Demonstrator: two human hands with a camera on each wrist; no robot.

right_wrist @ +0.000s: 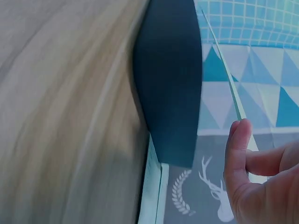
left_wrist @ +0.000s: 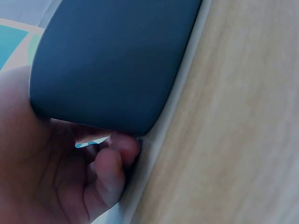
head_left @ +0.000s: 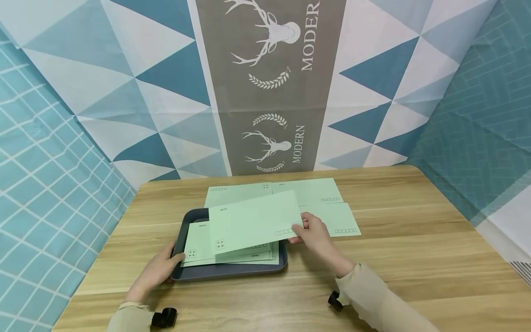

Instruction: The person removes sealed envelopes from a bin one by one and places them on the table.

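The right hand point(head_left: 317, 235) pinches a green envelope point(head_left: 253, 221) by its 3 o'clock edge, holding it tilted above the dark tray point(head_left: 232, 269). The left hand point(head_left: 155, 272) grips the tray's 9 o'clock rim, on the bench point(head_left: 415, 258).

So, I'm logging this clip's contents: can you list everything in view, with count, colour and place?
held envelope: one, pale green, raised over the tray, tilted
envelopes in tray: a small stack, pale green, exact count unclear
envelopes on table: about three, pale green, beyond the tray
tray: one, dark grey, near table edge
table: one, light wood
backdrop: blue and white triangles, grey deer panel
left hand: grips the tray's left rim
right hand: pinches the held envelope's right end
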